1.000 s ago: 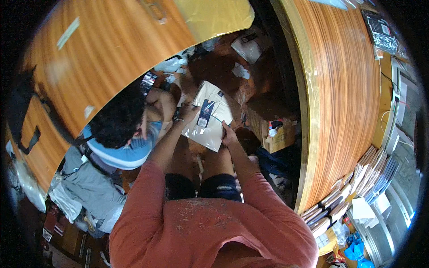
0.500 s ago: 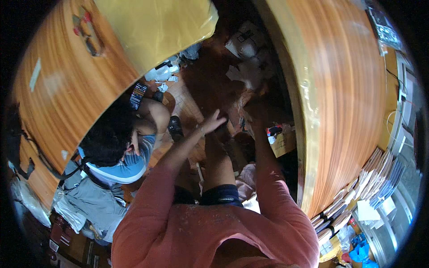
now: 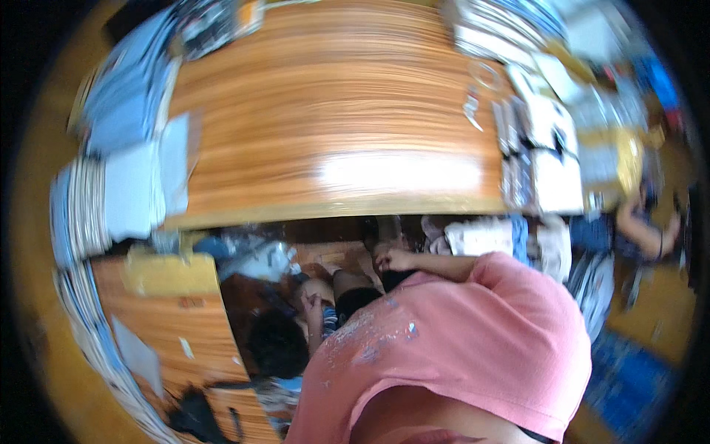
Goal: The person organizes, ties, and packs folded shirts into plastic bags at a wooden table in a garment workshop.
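Observation:
Under the front edge of a wood-grain table, my right hand is near my lap, above my dark shorts. Its fingers look curled in, and what they hold, if anything, is too small and dim to make out. My right forearm comes across from the right, out of a pink sleeve. My left hand does not show; the pink shirt covers that side. A co-worker's hand is raised beside that person's dark hair, at my left.
Stacks of blue and white folded sheets line the table's left end. Banded bundles lie at its right end. A second wooden top with a dark bag stands at left. Clear plastic lies below, and another person's arm shows far right.
My view has swung round, so the table at my right now lies across in front. My left hand, stretched out with fingers apart, has left view. My right hand has come out of the shadow.

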`<state>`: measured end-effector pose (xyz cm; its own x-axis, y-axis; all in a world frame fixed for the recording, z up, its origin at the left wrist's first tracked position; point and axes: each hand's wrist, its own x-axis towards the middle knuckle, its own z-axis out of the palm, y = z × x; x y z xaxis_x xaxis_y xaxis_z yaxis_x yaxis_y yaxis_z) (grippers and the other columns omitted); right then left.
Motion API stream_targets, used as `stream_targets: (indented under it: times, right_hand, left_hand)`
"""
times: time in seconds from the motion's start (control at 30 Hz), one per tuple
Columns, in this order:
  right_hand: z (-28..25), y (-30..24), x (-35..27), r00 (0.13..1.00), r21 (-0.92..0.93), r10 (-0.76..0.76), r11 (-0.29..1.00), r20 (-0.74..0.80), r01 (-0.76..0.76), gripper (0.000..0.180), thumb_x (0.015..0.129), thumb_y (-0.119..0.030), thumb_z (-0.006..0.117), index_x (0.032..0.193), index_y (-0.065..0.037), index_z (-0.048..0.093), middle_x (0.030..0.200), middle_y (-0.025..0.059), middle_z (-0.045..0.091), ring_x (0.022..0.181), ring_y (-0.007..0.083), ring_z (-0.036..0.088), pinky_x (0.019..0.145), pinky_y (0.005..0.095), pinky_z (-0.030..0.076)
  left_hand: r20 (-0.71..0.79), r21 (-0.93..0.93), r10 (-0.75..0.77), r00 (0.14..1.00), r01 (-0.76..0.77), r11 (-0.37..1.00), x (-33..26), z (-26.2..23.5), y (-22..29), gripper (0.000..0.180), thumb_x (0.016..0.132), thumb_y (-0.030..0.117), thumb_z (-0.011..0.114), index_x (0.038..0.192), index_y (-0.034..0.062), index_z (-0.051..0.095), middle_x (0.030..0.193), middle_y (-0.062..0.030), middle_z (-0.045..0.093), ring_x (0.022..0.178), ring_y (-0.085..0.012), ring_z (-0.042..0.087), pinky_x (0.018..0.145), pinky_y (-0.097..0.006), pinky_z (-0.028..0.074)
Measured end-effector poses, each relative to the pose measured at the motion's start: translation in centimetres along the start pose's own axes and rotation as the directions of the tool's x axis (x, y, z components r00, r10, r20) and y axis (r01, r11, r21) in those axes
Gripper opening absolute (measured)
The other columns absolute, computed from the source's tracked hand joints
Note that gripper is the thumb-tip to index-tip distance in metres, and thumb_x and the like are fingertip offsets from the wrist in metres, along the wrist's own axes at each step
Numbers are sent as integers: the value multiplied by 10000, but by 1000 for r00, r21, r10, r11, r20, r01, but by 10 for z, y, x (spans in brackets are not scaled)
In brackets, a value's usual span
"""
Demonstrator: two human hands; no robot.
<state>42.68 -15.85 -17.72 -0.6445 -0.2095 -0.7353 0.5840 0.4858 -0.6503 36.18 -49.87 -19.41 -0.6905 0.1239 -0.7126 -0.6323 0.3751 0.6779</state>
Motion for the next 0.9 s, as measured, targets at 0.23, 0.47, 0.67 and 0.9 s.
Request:
stream_targets:
  times: [0.23,0.47,0.67,0.9]
  right_hand:
    - [-7,103,-39,851,-8,36,999,-523,-47,296,755,-278,592,928,-41,624,923,151,626,857,282,593,782,367,470]
    - [142,131,-136,468,669,644,730,-606,-139,421,770,-323,608,1076,-35,594,1018,185,618,954,306,586,846,368,441]
    - [234,137,-186,488,749,755,607,-438,-266,375,784,-304,623,1034,-25,605,981,174,630,910,298,601,791,379,464]
    - [226,135,-239,654,512,435,855,-619,-84,274,768,-197,564,1006,-69,609,870,163,637,834,304,612,756,368,476]
  left_hand:
    - [405,251,219,888,-338,907,-3,68,205,535,893,271,543,1320,27,334,1160,-141,513,1077,-203,485,920,-305,377]
    - [612,-608,96,-785,-390,691,-212,173,436,304,823,294,553,974,34,594,1175,-149,512,1069,-292,501,926,-430,331]
    - [137,-506,134,-981,47,861,-382,191,408,233,818,216,572,972,41,578,935,-115,560,821,-202,542,696,-295,453]
    - [281,-386,277,-919,156,909,-449,243,355,190,799,197,543,713,29,554,808,-124,586,744,-229,569,640,-347,450]
